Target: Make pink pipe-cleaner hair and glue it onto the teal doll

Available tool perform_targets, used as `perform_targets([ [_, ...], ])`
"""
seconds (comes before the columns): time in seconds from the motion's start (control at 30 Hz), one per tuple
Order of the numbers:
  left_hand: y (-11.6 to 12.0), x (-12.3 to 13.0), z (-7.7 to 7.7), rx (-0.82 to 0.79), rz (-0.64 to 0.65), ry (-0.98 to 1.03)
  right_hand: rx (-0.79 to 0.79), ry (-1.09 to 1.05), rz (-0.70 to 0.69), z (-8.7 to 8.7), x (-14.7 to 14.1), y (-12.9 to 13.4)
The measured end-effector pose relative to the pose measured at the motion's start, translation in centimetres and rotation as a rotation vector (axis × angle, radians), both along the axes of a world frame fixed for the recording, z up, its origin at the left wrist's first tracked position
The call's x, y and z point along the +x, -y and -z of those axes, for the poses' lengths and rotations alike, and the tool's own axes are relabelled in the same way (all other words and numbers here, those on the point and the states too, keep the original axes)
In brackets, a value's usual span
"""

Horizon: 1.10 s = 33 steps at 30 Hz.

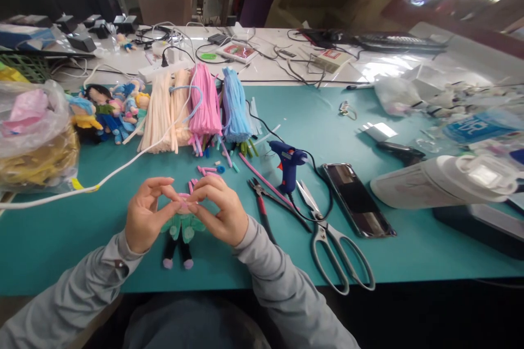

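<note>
My left hand [144,215] and my right hand [223,211] meet above the green mat [139,278]. Both pinch a small pink pipe-cleaner piece [184,195] between thumb and fingertips, at the head end of a pipe-cleaner doll. That doll [175,227] has a pale green dress, black legs and lilac feet, and lies with its feet toward me. My fingers hide most of its head. Just beyond my fingertips lie short pink pipe-cleaner cuttings [208,169] and a blue coil [220,169].
Bundles of peach [158,114], pink [204,103] and blue pipe cleaners [235,106] stand beyond my hands. To the right are a glue gun [289,161], pliers [262,202], scissors [327,234], a phone [358,199] and a white bottle [429,181]. A white cable [123,168] crosses the left side.
</note>
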<state>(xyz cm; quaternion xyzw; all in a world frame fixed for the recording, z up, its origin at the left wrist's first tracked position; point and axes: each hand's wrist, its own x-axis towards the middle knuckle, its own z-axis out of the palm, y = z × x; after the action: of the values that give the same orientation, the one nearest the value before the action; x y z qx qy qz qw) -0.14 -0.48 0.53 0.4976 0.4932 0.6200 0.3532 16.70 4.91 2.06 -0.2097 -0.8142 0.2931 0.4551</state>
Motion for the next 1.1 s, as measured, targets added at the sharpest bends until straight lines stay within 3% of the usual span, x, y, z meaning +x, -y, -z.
perform_targets([
  [0.13,-0.12,-0.12,0.14,0.056,-0.021,0.010,-0.169,-0.068,-0.013,-0.34,0.04,0.11],
  [0.37,0.12,0.21,0.14,0.056,-0.017,-0.034,-0.268,-0.088,-0.029,0.19,-0.59,0.31],
  [0.8,-0.25,-0.25,0.20,-0.152,0.021,0.116,-0.240,-0.062,-0.010,0.31,-0.21,0.05],
  [1.1,-0.24,-0.62,0.93,-0.200,0.013,0.065,-0.223,-0.041,-0.018,0.34,-0.27,0.01],
])
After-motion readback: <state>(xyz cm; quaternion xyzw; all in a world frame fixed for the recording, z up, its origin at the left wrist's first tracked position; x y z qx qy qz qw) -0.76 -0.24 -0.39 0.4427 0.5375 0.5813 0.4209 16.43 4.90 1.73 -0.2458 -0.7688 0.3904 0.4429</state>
